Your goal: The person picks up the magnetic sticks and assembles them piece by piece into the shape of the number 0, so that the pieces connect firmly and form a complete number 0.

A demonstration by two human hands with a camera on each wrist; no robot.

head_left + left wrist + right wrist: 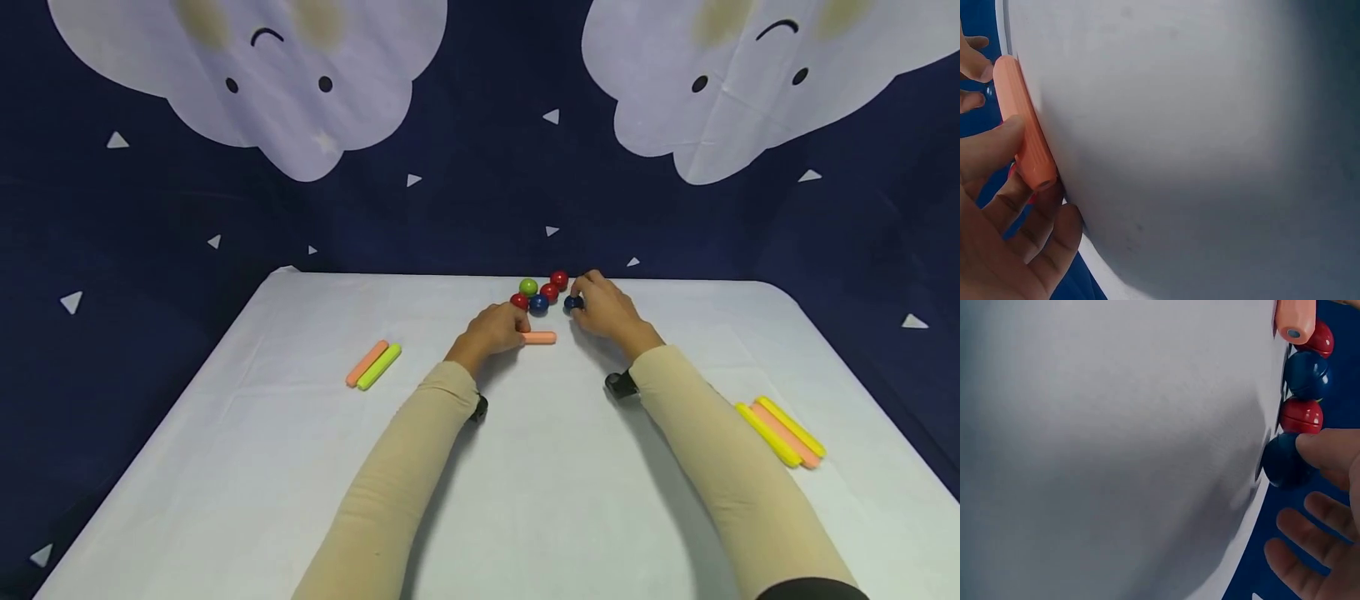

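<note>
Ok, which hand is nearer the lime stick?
Left: the left hand is right of the lime stick and farther back; the right hand is farther right, pinching a blue ball.

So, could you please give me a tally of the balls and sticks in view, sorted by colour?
Red balls: 3
Blue balls: 2
Green ball: 1
Orange sticks: 3
Yellow sticks: 2
Yellow-green stick: 1
Total: 12
</note>
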